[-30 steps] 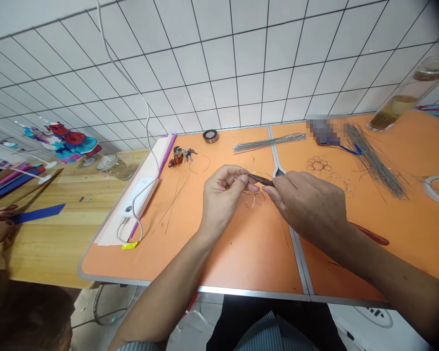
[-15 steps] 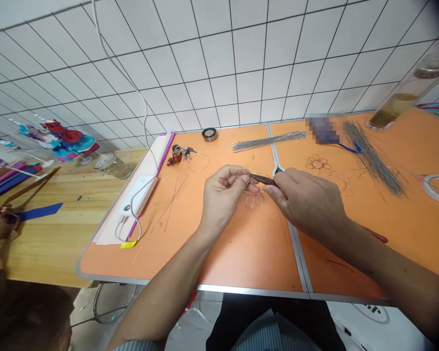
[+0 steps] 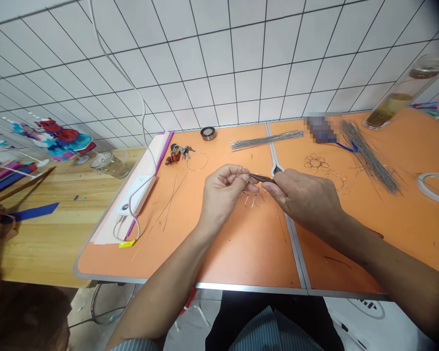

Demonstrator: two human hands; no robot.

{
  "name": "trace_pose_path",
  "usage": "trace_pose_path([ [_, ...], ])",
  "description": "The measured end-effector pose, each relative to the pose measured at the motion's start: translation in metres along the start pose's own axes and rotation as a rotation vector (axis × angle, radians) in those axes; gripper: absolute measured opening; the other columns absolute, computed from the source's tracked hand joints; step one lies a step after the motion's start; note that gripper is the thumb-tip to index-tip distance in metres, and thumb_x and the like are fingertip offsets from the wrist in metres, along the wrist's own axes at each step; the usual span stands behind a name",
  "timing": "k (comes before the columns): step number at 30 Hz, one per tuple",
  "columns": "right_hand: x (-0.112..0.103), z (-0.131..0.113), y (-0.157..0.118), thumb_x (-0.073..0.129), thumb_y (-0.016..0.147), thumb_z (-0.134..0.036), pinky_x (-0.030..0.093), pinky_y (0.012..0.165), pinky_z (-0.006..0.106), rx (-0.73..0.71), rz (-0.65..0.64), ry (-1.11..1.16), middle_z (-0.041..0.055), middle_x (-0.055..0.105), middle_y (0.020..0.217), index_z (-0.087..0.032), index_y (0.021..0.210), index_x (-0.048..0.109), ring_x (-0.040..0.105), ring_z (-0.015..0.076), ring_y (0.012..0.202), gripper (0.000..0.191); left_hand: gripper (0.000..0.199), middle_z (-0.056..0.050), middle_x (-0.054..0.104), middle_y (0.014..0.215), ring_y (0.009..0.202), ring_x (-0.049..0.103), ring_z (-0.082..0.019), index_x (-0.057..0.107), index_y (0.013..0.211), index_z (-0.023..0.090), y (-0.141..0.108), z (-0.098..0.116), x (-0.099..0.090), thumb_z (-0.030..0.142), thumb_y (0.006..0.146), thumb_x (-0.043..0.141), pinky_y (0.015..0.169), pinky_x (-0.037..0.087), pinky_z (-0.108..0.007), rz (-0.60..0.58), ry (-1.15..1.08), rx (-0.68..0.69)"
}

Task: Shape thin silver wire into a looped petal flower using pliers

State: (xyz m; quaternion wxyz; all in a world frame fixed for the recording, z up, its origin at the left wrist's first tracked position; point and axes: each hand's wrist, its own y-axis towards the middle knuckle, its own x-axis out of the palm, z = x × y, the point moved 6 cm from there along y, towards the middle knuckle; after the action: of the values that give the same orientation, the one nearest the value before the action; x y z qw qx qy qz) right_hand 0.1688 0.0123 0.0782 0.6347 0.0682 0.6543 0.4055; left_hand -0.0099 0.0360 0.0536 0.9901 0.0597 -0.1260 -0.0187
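Head view — orange tabletop (image 3: 241,258), tiled wall (image 3: 219,58) — left hand (image 3: 223,192) pinches wire (image 3: 244,170), right hand (image 3: 303,200) tweezers (image 3: 262,178).

This looks like a small craft workshop to me (white tiles (image 3: 219,63) run up the wall). Beyond the right hand (image 3: 305,200), bundled wire (image 3: 369,156) and a wire flower (image 3: 316,162) lie on an orange table (image 3: 241,258); left of the left hand (image 3: 223,195), bright craft flowers (image 3: 54,134) stand past a wooden bench (image 3: 58,243).
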Motion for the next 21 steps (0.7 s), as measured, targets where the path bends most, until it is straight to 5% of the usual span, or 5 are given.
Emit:
trace_pose_path([
  [21, -0.0056, -0.0019, 0.0000, 0.042, 0.119, -0.053, 0.019, 0.057, 0.033, -0.010, 0.005, 0.000, 0.0038, 0.062, 0.070, -0.017, 0.076, 0.066, 0.046, 0.0145, 0.061, 0.060, 0.021, -0.004, 0.082, 0.079, 0.068, 0.081, -0.018, 0.074, 0.090, 0.018, 0.0008, 0.0011, -0.0015, 0.032, 0.085, 0.089, 0.073, 0.067, -0.030, 0.017, 0.001, 0.012],
])
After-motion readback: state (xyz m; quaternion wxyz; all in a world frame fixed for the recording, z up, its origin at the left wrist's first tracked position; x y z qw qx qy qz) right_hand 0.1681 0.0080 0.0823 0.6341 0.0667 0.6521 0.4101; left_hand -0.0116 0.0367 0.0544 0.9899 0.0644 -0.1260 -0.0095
